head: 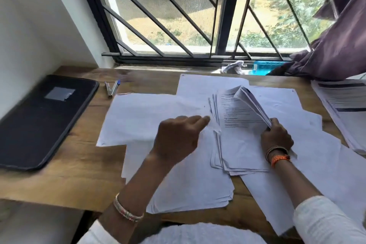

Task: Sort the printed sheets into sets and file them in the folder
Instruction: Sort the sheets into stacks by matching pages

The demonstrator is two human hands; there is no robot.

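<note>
Now the right hand (276,136) is pinching up some printed sheets (252,103) from the stack, still sorting. Left hand (179,136) is hovering loosely, holding nothing. Next, it probably needs to take those sheets.

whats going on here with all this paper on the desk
A person at a wooden desk is sorting printed sheets. The right hand grips a lifted, curling bunch of pages at the edge of a stack. The left hand hovers over loose sheets spread beside it, holding nothing. A dark folder lies closed at the far left with nothing filed in view, and another printed pile sits at the right edge.
</note>
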